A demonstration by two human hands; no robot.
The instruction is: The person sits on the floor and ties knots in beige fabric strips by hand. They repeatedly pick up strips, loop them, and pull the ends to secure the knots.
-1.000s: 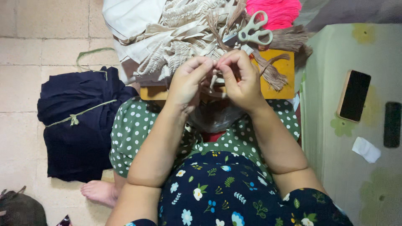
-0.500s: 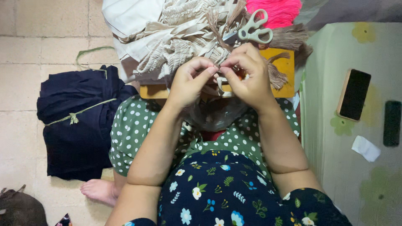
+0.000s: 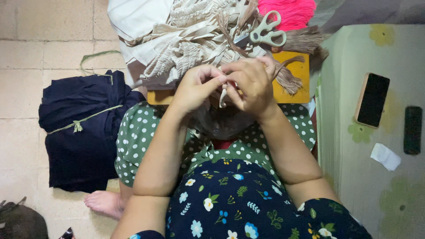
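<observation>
left hand (image 3: 197,86), right hand (image 3: 250,82) pinching cream strip (image 3: 222,96), scissors (image 3: 265,33) nearby

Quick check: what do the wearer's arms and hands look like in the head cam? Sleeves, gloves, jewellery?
Both arms are bare from wrist to past the elbow: no sleeves in view. The left hand and right hand wear no gloves; no watch or bracelet shows on either wrist. Rings cannot be told at this size. Below is a dark navy garment with a small flower print.
</observation>
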